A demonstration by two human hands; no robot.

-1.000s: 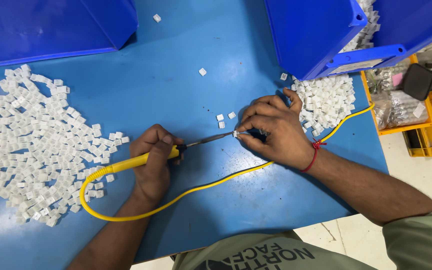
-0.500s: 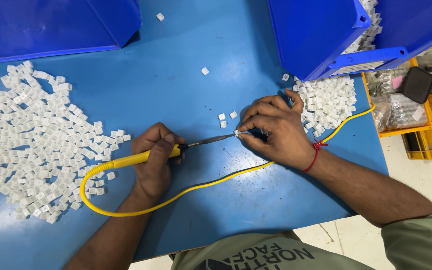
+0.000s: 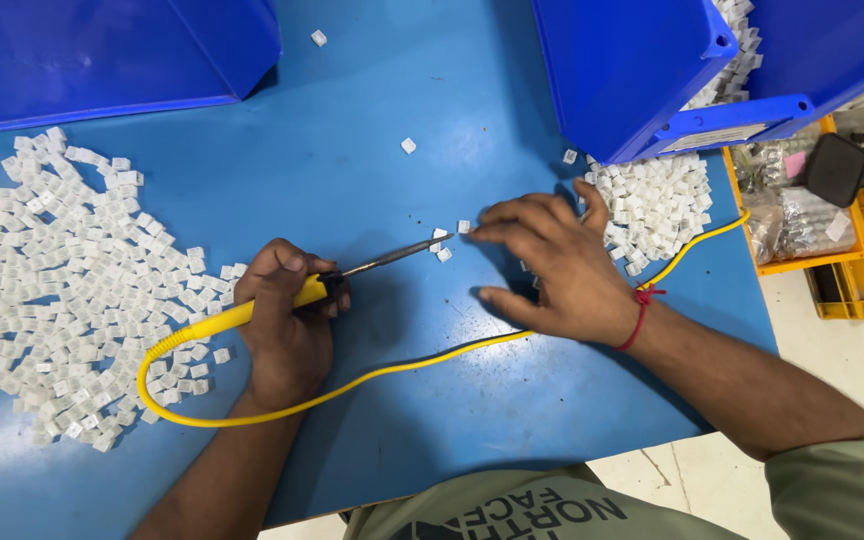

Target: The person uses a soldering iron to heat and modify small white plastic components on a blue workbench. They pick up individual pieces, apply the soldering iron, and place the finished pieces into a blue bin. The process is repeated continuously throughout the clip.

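On blue table (image 3: 372,120), left hand (image 3: 287,320) grips soldering iron (image 3: 352,272).

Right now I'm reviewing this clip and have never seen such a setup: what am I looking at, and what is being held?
One camera, worn on a person's head, looks down at their own bare hands over a blue table. The left hand grips a yellow-handled soldering iron with a yellow cord. The right hand lies flat, fingertips beside a small white piece. A large pile of white pieces lies left, a smaller pile right, below a blue bin.
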